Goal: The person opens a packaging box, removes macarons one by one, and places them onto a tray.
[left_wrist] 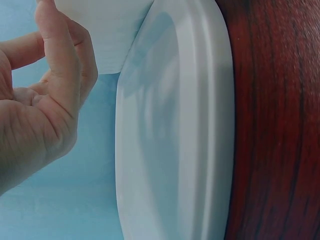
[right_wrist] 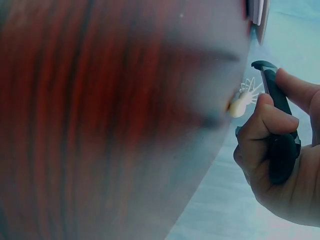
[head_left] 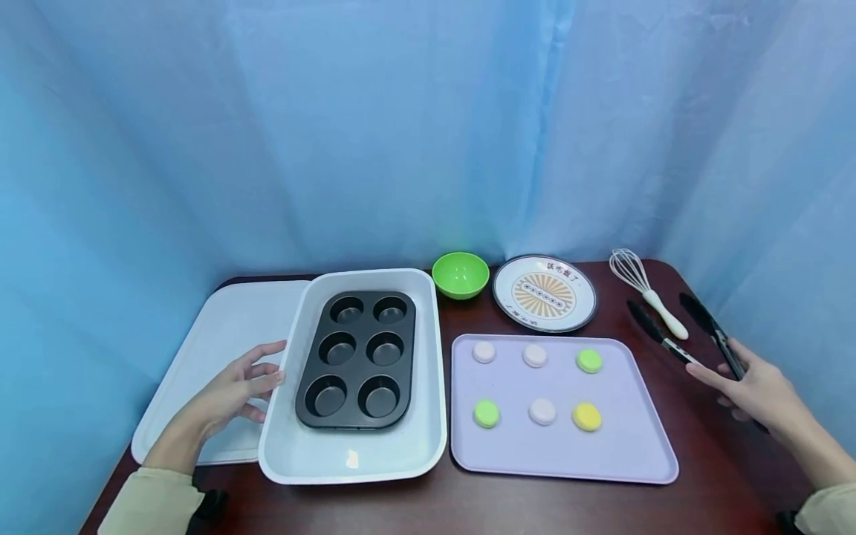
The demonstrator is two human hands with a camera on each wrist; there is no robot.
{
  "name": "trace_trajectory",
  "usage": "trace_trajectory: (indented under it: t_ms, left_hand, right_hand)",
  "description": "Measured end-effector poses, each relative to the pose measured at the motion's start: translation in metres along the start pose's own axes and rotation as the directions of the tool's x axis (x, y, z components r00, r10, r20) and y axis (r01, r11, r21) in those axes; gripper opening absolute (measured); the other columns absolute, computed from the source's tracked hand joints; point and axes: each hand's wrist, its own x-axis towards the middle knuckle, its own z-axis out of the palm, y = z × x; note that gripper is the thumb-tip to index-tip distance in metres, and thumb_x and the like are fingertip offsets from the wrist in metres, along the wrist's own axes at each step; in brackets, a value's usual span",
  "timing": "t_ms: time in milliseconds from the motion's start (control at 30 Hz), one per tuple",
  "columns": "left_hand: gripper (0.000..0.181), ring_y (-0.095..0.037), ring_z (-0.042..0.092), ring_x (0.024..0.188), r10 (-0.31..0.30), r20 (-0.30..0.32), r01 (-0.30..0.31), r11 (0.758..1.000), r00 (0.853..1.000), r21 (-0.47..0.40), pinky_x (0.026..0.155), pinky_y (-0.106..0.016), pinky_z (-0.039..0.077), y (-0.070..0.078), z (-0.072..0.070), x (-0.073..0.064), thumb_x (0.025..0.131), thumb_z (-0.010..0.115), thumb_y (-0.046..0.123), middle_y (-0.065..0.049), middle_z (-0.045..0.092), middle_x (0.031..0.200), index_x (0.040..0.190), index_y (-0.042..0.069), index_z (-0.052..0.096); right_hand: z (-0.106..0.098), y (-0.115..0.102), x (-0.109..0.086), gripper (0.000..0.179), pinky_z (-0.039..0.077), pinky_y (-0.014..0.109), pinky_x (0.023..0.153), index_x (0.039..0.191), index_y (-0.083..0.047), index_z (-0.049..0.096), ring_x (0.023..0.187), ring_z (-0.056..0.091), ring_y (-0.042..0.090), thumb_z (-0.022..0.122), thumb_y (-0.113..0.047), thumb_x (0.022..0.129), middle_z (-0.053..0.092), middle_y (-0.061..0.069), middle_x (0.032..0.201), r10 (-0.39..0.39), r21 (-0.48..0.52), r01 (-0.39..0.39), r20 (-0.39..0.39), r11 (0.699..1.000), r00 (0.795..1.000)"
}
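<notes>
My right hand [head_left: 762, 390] holds black-and-silver tongs [head_left: 725, 345] at the table's right side. Their two arms stand spread, with nothing between the tips. In the right wrist view, fingers curl round the tongs' dark handle [right_wrist: 282, 107]. My left hand [head_left: 234, 386] is at the left rim of a deep white tub [head_left: 361, 457], its fingers spread and loosely bent. Whether the fingertips press on the rim, I cannot tell. Inside the tub lies a dark muffin pan [head_left: 361, 360] with several hollow cups. A flat white tray [head_left: 234, 319] lies beneath the left hand, partly covered by the tub.
A lilac tray [head_left: 562, 453] right of the tub bears several macaron-like rounds, among them a yellow one [head_left: 587, 417] and a green one [head_left: 487, 413]. Behind stand a green bowl [head_left: 461, 275] and a patterned plate [head_left: 545, 293]. A whisk [head_left: 645, 290] lies beside the tongs. Blue curtains surround the table.
</notes>
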Motion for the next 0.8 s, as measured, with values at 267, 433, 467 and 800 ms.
trace_trajectory:
  t_ms: [267,433,467,800]
  left_hand:
    - [0.074,-0.03,0.069,0.09,0.002,-0.006,-0.002,1.0,1.0,0.009,0.066,-0.047,0.062,-0.0007,0.0019,-0.0008,0.1,0.065,0.026,-0.024,0.056,0.128,0.16,0.014,0.024]
    - [0.073,-0.029,0.069,0.089,0.002,-0.003,-0.002,1.0,1.0,0.007,0.065,-0.047,0.062,-0.0002,0.0007,-0.0007,0.101,0.064,0.025,-0.024,0.056,0.127,0.16,0.014,0.024]
    - [0.073,-0.029,0.069,0.089,0.003,-0.003,-0.003,1.0,1.0,0.006,0.065,-0.047,0.062,-0.0002,0.0004,-0.0006,0.101,0.064,0.025,-0.024,0.056,0.127,0.16,0.014,0.024]
    - [0.073,-0.03,0.069,0.09,0.013,-0.006,-0.013,1.0,1.0,0.017,0.065,-0.047,0.062,-0.0001,0.0007,-0.0009,0.1,0.065,0.025,-0.025,0.055,0.127,0.16,0.014,0.025]
  right_hand:
    - [-0.0001,0.0037,-0.0003,0.106,0.055,0.036,0.051,0.157,0.003,-0.007,0.062,0.066,0.019,0.062,-0.052,0.098,0.061,0.036,0.113,0.013,-0.007,-0.013,0.041,1.0,0.999]
    - [-0.0018,0.0032,0.0011,0.108,0.054,0.037,0.051,0.155,0.007,-0.011,0.059,0.064,0.023,0.059,-0.054,0.099,0.066,0.028,0.098,0.016,-0.031,-0.012,0.106,0.999,0.994]
    - [-0.0022,0.003,0.0018,0.108,0.054,0.037,0.05,0.155,0.007,-0.011,0.058,0.064,0.023,0.058,-0.055,0.099,0.068,0.021,0.092,0.011,-0.039,-0.007,0.12,0.999,0.993]
    - [-0.0062,0.004,0.0089,0.109,0.055,0.048,0.06,0.153,0.016,0.002,0.07,0.067,0.04,0.059,-0.058,0.097,0.064,0.035,0.099,-0.015,-0.184,0.038,0.123,0.982,0.992]
